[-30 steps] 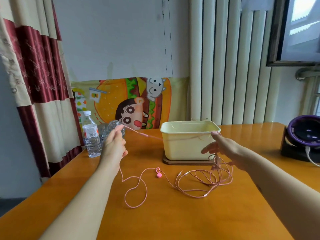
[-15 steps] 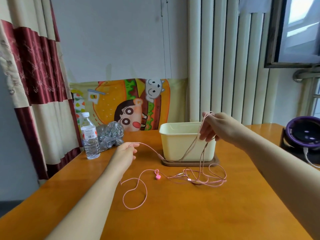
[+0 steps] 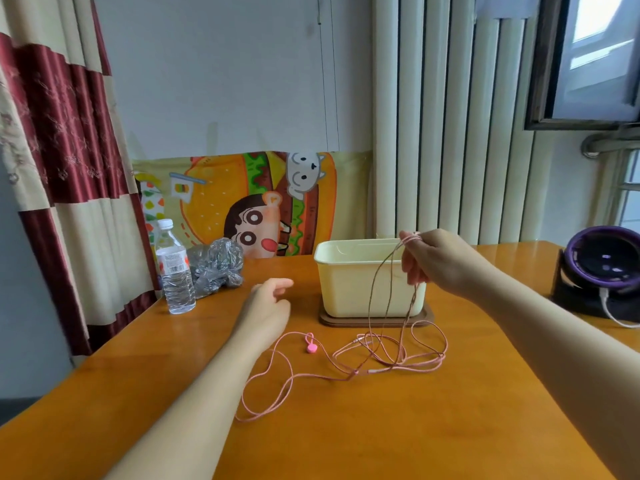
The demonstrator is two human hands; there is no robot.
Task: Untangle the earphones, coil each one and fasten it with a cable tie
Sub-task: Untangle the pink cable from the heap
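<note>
Since a moment ago our left hand (image 3: 268, 301) lets go of the pink earphones (image 3: 405, 367) and hovers released; our right hand (image 3: 438, 263) pinches their strands above the desk (image 3: 346, 431).

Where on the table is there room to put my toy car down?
The middle of the near table, from the cable loops to the front edge, is bare. So is the far patch between the tub and the fan. Crowded: the cable in front of the tub, and the far left corner with the bottle and bag.
</note>
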